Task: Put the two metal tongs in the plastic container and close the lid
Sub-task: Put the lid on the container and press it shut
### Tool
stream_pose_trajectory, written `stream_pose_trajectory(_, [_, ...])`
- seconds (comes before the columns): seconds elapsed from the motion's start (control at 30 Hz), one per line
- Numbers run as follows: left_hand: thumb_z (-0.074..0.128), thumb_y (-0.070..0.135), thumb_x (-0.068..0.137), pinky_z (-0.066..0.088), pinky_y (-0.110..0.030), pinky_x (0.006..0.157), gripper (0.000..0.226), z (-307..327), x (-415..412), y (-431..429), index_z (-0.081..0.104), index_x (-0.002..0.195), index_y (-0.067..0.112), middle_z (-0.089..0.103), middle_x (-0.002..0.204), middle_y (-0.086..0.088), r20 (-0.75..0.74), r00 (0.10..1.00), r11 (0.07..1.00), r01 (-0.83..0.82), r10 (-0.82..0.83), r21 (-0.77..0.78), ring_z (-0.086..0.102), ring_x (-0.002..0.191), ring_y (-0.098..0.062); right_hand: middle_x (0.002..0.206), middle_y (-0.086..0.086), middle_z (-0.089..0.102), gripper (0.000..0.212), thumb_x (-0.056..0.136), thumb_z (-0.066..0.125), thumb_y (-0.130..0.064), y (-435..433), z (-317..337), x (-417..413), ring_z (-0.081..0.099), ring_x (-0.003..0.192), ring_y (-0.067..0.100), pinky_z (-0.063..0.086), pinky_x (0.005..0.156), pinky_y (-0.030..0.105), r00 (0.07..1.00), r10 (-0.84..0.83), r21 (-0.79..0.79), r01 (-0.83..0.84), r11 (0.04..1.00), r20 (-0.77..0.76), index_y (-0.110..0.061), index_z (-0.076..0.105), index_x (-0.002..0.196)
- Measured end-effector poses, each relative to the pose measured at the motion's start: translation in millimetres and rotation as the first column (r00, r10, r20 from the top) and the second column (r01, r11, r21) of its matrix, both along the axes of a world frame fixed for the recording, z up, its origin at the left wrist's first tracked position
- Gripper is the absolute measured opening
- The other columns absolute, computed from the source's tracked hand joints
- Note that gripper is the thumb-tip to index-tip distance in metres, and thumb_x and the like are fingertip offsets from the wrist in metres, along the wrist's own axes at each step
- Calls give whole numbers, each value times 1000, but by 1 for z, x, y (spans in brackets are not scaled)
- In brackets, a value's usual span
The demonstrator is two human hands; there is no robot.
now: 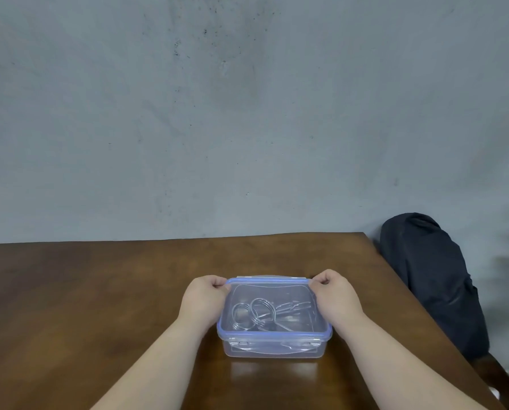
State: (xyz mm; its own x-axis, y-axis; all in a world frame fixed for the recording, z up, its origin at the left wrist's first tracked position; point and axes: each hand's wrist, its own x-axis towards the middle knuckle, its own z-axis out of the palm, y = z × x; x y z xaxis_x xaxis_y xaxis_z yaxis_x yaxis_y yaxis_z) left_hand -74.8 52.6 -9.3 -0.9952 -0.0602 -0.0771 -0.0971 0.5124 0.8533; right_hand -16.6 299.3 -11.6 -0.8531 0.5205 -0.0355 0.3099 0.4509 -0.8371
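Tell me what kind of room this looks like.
Probably a plain, sparse room, not clearly a kitchen: a bare grey wall, a brown wooden table, and a dark bag against the wall.

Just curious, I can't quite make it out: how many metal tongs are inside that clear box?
2, both inside the plastic container under its lid: one with ring handles toward the left, one reaching right. They overlap, so details are unclear.
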Motion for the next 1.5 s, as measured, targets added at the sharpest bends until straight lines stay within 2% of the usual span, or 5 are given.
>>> stream_pose_trajectory(0.53, [45, 11, 103, 57, -28, 72, 36, -5, 4, 14, 62, 131, 25, 73, 116, 0, 122, 990, 982, 54, -76, 180, 71, 96, -18, 99, 3, 72, 14, 102, 54, -22, 4, -9, -4, 67, 87, 21, 55, 76, 37, 998, 66, -206, -66, 976, -4, -22, 66, 96])
stream_pose_trajectory(0.93, [40, -8, 100, 58, -49, 85, 44, -13, 13, 9, 63, 125, 19, 75, 109, -16, 163, 953, 665, 50, -254, 745, 72, 91, -36, 106, 3, 80, 41, 101, 40, 1, 3, -21, -8, 75, 91, 27, 57, 79, 42, 970, 102, -768, -236, 595, -220, -16, 73, 118])
stream_pose_trajectory(1.07, [57, 34, 87, 22, -48, 124, 51, -10, 6, 0, 50, 137, 36, 20, 167, 1, -51, 899, 899, 436, -435, 37, 15, 154, -20, 136, -3, 65, 34, 105, 48, -19, 16, -19, -10, 57, 129, 19, 44, 111, 43, 926, 350, -336, -378, 863, -143, -26, 62, 135])
stream_pose_trajectory(1.17, [57, 78, 80, -4, -40, 125, 103, 6, 7, -5, 12, 160, 30, -22, 163, 14, 74, 684, 535, 628, -726, -566, -28, 149, -7, 160, -23, 15, 84, 88, 60, -65, 23, 3, -6, -5, 152, 1, 12, 123, 33, 717, 672, 300, -692, 656, 185, -30, 29, 157])
stream_pose_trajectory(1.5, [69, 71, 61, 25, -45, 123, 131, 25, 22, 10, -6, 159, 25, -3, 167, -4, 266, 650, 249, 588, -712, -769, -9, 152, -24, 168, 3, 0, 129, 67, 76, -58, -8, 47, 8, 0, 152, 26, 21, 121, 44, 486, 534, 446, -869, 214, 692, -32, -10, 159])
